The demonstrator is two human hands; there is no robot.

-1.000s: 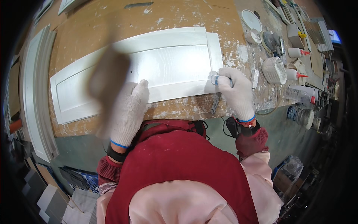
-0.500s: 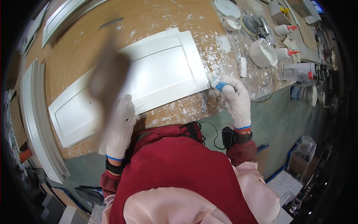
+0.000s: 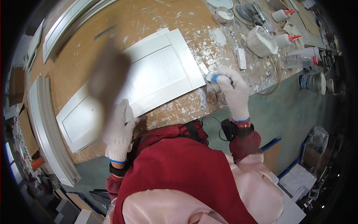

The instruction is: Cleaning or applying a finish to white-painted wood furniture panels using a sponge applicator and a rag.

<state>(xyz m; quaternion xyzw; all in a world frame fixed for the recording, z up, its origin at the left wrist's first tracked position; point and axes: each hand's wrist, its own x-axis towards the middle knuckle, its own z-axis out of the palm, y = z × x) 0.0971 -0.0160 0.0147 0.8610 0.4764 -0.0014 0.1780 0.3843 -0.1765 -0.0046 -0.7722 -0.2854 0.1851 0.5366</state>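
A white panel door (image 3: 149,71) with recessed frames lies on the worktable. My left hand (image 3: 120,128), in a white knit glove, is at its near edge with fingers stretched out and thumb apart. A blurred brown shape close to the camera partly hides that hand and the door's middle. Just off the door's right end, my gloved right hand (image 3: 235,89) is closed around a short blue-handled scraper (image 3: 213,77). The scraper's pale, narrow tip points toward the table near the door's corner.
White dried flecks cover the brown tabletop (image 3: 194,106). At the right stand a white-crusted tub (image 3: 261,41), red-tipped bottles (image 3: 286,40), a sander (image 3: 253,15) and a white block (image 3: 241,59). Long white mouldings (image 3: 48,127) flank the left side. A dark metal strip (image 3: 104,32) lies beyond the door.
My right hand has moved up and slightly left with the scraper, its tip now more plainly visible. My left hand stays by the door's near edge. The whole view has turned slightly.
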